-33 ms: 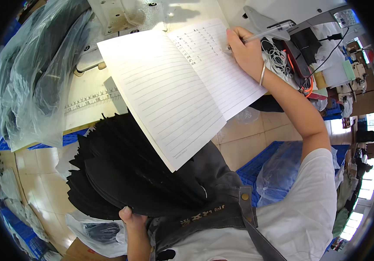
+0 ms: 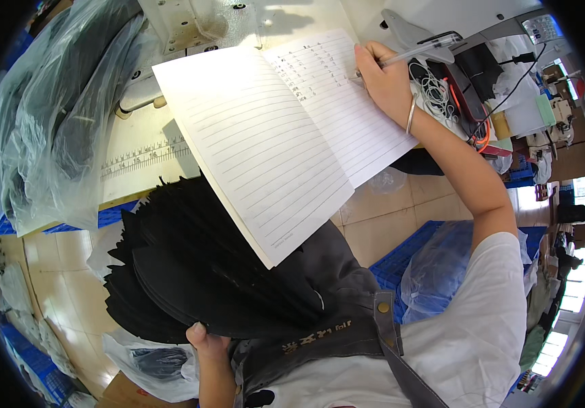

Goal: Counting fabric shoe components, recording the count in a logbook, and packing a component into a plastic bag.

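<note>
An open lined notebook (image 2: 272,136) lies over the edge of a pale work table (image 2: 139,146), its right page bearing a few handwritten rows at the top. My right hand (image 2: 384,78) is closed on a pen (image 2: 420,52) whose tip rests on that page near its upper right corner; a thin bangle circles the wrist. Below the notebook, a fanned stack of black fabric pieces (image 2: 184,272) rests on my lap. My left hand (image 2: 204,336) grips the stack's lower edge, thumb on top.
A white sewing machine base (image 2: 190,24) stands at the back of the table. Clear plastic bags of dark fabric (image 2: 47,115) pile up at left. Cables and a black device (image 2: 462,95) sit at right. Blue crates (image 2: 401,262) and more bags stand on the tiled floor.
</note>
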`<action>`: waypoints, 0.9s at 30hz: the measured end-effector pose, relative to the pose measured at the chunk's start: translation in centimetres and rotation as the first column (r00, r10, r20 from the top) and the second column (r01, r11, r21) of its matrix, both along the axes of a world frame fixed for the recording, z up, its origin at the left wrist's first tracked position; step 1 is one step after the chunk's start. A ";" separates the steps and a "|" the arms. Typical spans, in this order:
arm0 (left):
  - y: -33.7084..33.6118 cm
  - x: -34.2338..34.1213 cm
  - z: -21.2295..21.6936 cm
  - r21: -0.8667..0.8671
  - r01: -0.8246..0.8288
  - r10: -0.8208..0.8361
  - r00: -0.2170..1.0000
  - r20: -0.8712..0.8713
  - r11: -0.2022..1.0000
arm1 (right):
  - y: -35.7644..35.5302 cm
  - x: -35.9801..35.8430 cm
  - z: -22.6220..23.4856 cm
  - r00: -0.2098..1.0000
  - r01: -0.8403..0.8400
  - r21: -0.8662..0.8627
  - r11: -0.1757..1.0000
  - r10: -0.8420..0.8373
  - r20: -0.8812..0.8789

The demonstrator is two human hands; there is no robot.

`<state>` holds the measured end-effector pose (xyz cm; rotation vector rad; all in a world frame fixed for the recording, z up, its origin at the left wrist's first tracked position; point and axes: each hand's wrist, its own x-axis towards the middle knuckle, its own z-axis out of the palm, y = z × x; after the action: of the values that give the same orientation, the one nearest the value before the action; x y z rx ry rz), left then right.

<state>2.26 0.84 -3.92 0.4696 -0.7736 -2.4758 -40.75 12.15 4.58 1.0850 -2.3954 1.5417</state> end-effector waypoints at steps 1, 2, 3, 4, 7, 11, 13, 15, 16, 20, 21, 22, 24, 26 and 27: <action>0.0 0.0 -0.1 0.000 -0.001 0.001 1.000 0.000 1.000 | -0.1 0.0 0.0 1.000 -0.001 0.000 1.000 0.001 0.000; -0.1 0.1 -0.2 0.006 0.005 -0.005 1.000 -0.015 1.000 | -0.2 0.0 0.0 1.000 -0.001 0.001 1.000 0.001 -0.006; -0.1 0.1 -0.3 0.012 0.013 -0.012 0.999 -0.031 1.000 | -0.2 0.0 0.0 1.000 -0.001 0.001 1.000 0.001 -0.013; 0.0 0.1 -0.3 0.014 0.013 -0.013 0.999 -0.033 1.000 | -0.1 -0.1 -0.1 1.000 -0.001 0.003 1.000 0.001 -0.015; 0.0 -0.1 0.0 0.021 -0.001 0.001 1.000 -0.002 1.000 | 0.3 -0.2 0.2 0.996 0.002 0.018 1.000 -0.001 -0.090; 0.2 0.2 0.5 0.032 0.020 -0.020 1.000 0.009 0.999 | 0.0 0.5 0.1 0.999 0.023 -0.022 0.999 -0.022 0.048; 0.3 0.4 0.6 0.040 0.008 -0.009 1.000 0.021 0.999 | -0.4 1.0 0.5 0.992 0.053 -0.059 0.997 -0.046 0.114; 0.2 -0.2 0.5 0.011 0.058 -0.058 0.998 -0.001 0.998 | -0.5 1.1 0.8 0.992 0.114 -0.042 0.993 -0.112 0.064; 0.0 -0.7 1.3 0.018 0.119 -0.120 0.989 0.087 0.993 | -0.5 1.3 0.9 0.994 0.088 -0.042 0.995 -0.085 0.075; -0.3 -3.3 3.3 -0.031 0.211 -0.207 0.973 0.098 0.977 | 0.0 0.2 0.5 0.975 0.036 0.072 0.997 -0.019 -0.224; -0.4 -3.8 3.3 -0.025 0.225 -0.223 0.972 0.079 0.974 | 0.3 -0.2 0.4 0.987 0.001 0.066 0.998 0.010 -0.163; -0.5 -3.7 3.6 -0.047 0.230 -0.227 0.972 0.057 0.972 | 0.1 -0.2 0.3 0.994 -0.048 0.051 0.998 0.052 -0.096; -0.9 -3.8 3.3 -0.061 0.200 -0.198 0.980 0.033 0.978 | -0.3 -0.2 0.2 0.997 -0.076 -0.004 0.997 0.076 -0.008; -1.1 -3.7 2.9 -0.131 0.259 -0.261 0.965 0.003 0.957 | 0.0 -1.1 0.0 0.992 -0.123 0.032 0.992 0.123 -0.021; -1.1 -3.6 2.6 -0.139 0.241 -0.247 0.969 -0.027 0.961 | -0.1 -1.1 0.1 0.991 -0.123 0.067 0.990 0.126 -0.041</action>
<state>-1.33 -0.21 -1.31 0.2836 -1.0279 -2.6252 -41.86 12.01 4.63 1.2910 -2.4047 1.4671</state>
